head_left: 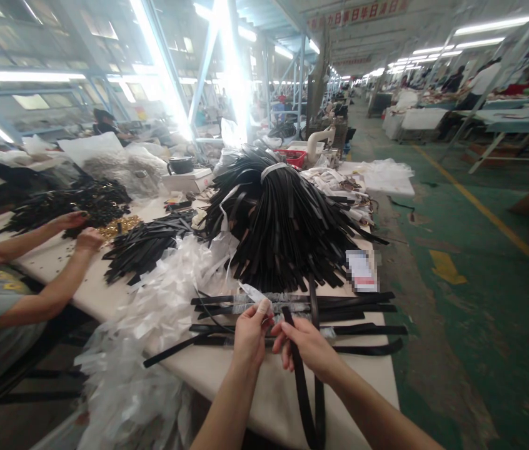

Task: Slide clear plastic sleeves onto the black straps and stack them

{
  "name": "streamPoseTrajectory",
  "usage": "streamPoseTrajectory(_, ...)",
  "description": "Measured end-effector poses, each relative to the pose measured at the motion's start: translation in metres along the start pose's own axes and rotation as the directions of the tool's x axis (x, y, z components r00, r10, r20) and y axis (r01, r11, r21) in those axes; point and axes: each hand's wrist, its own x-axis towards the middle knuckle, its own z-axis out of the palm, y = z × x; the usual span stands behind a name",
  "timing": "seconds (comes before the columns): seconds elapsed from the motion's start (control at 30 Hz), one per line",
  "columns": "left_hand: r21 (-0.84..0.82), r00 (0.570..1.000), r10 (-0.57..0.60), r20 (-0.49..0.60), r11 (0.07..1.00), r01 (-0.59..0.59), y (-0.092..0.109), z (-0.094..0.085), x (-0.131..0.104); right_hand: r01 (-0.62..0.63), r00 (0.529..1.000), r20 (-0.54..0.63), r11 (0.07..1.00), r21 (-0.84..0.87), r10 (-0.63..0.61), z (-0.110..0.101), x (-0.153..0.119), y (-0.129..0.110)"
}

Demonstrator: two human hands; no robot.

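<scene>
Between the thumb and fingers of my left hand [251,334] is a white paper strip [256,299], its free end pointing up and left. My right hand [309,347] is closed on a black strap [299,381], which hangs in a loop past the table's front edge. Both hands are close together over the table. Behind them several black straps [358,330] lie crosswise, some bound with clear wrapping. A large bundle of black straps [287,219], tied with a white band, is heaped beyond. Crumpled white strips [175,287] pile up to the left.
At the left, a co-worker's hands [89,240] are over small gold metal pieces [124,225] and black parts [81,203]. A smaller heap of black straps [152,240] lies nearby. A pixelated card [362,270] sits at the right table edge, beside the green floor [452,325].
</scene>
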Motion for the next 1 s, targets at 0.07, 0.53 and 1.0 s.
streamPoseTrajectory(0.07,-0.016,0.999,-0.023,-0.023,1.0,0.022,0.001,0.004,-0.002,-0.031,0.996,0.084,0.999,0.017,0.03,0.004,-0.003,0.004)
streamPoseTrajectory(0.53,0.036,0.987,-0.152,0.056,0.988,0.15,0.007,0.003,-0.01,-0.095,0.984,0.154,0.995,0.014,0.092,0.004,0.004,0.001)
streamPoseTrajectory(1.0,0.044,0.986,-0.15,0.076,0.988,0.147,0.009,0.008,-0.015,-0.132,0.974,0.19,0.99,0.047,0.12,0.004,0.001,-0.007)
